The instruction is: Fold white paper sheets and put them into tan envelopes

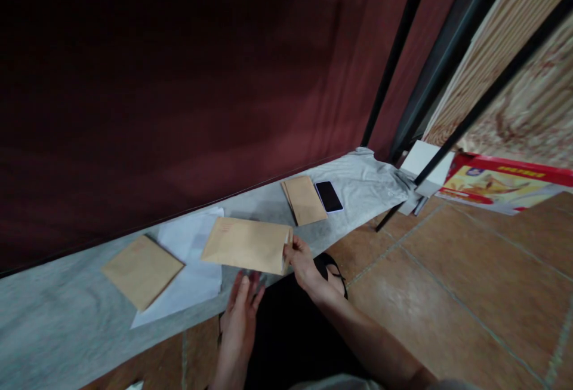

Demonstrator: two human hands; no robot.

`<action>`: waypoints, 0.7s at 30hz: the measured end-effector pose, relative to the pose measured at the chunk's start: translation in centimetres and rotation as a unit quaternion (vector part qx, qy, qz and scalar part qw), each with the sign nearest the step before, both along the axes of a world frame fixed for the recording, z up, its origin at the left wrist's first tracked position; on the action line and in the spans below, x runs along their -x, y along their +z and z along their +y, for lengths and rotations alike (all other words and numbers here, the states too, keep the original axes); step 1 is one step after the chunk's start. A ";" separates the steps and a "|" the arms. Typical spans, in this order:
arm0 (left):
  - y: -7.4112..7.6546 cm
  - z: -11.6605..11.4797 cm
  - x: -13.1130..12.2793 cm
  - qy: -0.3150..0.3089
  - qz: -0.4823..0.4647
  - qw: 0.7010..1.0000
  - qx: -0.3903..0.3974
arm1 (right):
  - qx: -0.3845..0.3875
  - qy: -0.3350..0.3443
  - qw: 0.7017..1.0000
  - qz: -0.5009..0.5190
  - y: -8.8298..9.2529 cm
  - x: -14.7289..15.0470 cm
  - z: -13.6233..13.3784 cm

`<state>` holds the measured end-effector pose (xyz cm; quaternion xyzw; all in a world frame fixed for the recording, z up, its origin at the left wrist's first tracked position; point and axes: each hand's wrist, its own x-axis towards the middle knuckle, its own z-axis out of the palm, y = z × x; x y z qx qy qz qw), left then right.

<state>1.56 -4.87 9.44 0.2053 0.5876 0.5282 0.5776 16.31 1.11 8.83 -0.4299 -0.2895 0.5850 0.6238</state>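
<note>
My right hand (305, 263) pinches one end of a brown paper envelope (248, 243). White paper shows inside the opening at that end. The envelope is held over the pale bench and has faint red print near its far left corner. Just below its lower edge is my left hand (242, 306), fingers apart and slightly blurred, with nothing seen in it. White sheets of paper (174, 294) lie partly beneath the held envelope. Another brown envelope (143, 272) rests on their left side. Farther right, a small stack of brown envelopes (306, 200) sits beside a phone (329, 197).
A grey-white cloth (54, 312) covers the long narrow bench. Behind it rises a dark red panel (224, 109). Black metal bars (398, 49) stand at the right, near a white box (425, 160) and a red and yellow carton (501, 184) above the tiled floor (425, 300).
</note>
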 end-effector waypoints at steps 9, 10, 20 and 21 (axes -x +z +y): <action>0.2 2.0 -2.9 0.022 -0.186 0.982 0.029 | -0.017 -0.041 0.999 0.013 -0.1 1.5 -0.9; -0.1 2.1 -2.8 0.024 -0.181 0.983 0.025 | -0.022 -0.043 0.999 0.009 0.0 1.4 -0.9; 0.2 2.3 -2.6 0.035 -0.175 0.984 0.020 | -0.011 -0.042 0.999 -0.007 -0.8 1.7 -0.7; 0.2 2.3 -2.6 0.033 -0.173 0.984 0.019 | -0.009 -0.039 0.999 -0.003 -0.7 1.7 -0.6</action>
